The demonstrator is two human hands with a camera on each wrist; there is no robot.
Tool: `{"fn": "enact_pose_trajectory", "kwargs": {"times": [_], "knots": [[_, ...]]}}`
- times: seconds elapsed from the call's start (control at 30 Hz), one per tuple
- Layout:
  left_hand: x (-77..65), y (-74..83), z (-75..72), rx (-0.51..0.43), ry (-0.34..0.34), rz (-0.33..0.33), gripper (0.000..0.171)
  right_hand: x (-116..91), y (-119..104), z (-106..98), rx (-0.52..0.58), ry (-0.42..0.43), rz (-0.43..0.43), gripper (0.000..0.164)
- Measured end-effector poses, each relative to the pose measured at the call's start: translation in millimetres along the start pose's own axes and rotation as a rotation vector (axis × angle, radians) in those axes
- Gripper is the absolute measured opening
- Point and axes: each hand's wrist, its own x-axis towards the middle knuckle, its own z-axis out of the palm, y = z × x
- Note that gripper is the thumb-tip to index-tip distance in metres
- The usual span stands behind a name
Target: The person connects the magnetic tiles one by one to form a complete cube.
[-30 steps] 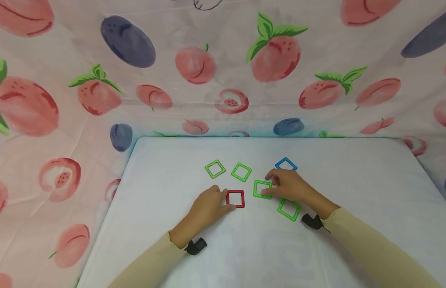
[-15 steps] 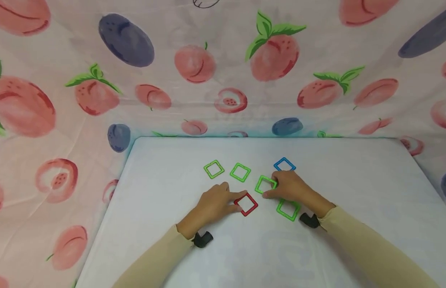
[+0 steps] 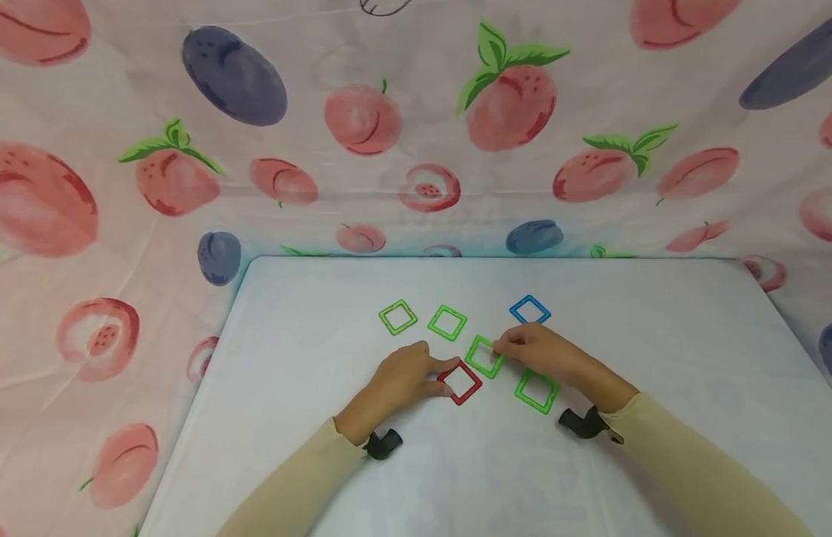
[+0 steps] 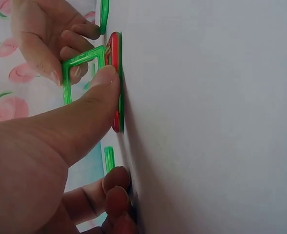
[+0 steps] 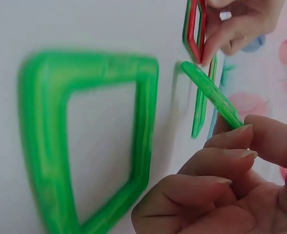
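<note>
Head view has the left hand (image 3: 404,377) gripping the red frame (image 3: 471,394) at its left corner, about mid-table (image 3: 321,321), while the right hand (image 3: 546,350) pinches a green frame (image 3: 473,349) by its right side, just far-right of the red. Left wrist cam shows a green rim (image 4: 122,97) under the red one, so I'd keep those squared up. Right wrist cam shows the pinched green tilted up; can't tell if it touches red. My tip: let the left hand just anchor, level the green with the right, and bring it in edge to edge, not corner first. Also mind the loose green frame (image 3: 531,405) near right and the blue frame (image 3: 540,303) far right, probably easy to nudge.
</note>
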Motion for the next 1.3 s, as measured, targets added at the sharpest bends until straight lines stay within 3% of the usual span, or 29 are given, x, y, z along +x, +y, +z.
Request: {"fn": "enact_pose_trajectory", "kwargs": {"times": [0.33,0.6,0.73,1.03,1.2,1.3], "knots": [[-0.7,3.1,2.0,-0.030,0.026,-0.014,0.060,-4,-14,15,-0.068,0.029,-0.085,0.020],[-1.4,13.4,2.3,-0.051,0.027,-0.092,0.063,-6,-19,14,-0.118,0.003,-0.121,0.024],[-2.5,14.6,0.0,-0.074,0.043,-0.098,0.063,-6,-19,13,-0.146,0.014,-0.153,0.023],[4.9,-8.5,-11.7,-0.347,0.069,0.048,0.043,-1,-23,8,-0.223,-0.012,-0.345,0.016],[7.1,-17.1,-16.5,-0.483,0.036,0.038,0.030,7,-28,5,-0.268,-0.041,-0.466,0.013],[6.8,-20.0,-17.2,-0.506,0.021,0.038,0.024,8,-29,4,-0.278,-0.049,-0.472,0.014]]}}
